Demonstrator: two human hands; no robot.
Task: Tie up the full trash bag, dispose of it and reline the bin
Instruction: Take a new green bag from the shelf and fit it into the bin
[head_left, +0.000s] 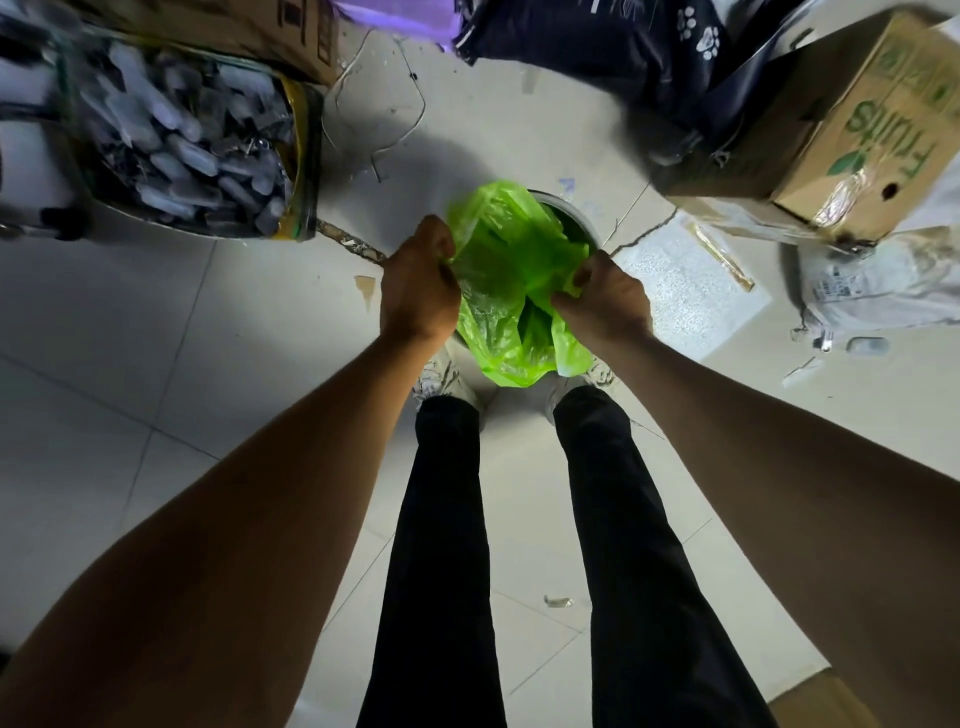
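Observation:
A bright green plastic bag hangs crumpled over a small round bin that stands on the floor just beyond my feet. Only the bin's pale far rim shows; the bag covers the remainder. My left hand grips the bag's left edge with curled fingers. My right hand pinches the bag's right edge. The bag is spread open between the two hands, and its lower part drapes toward my shoes.
A clear bag of plastic bottles sits at the left. At the right lies a cardboard box marked "Fruits", with dark bags behind it. Loose wire and scraps litter the tiled floor.

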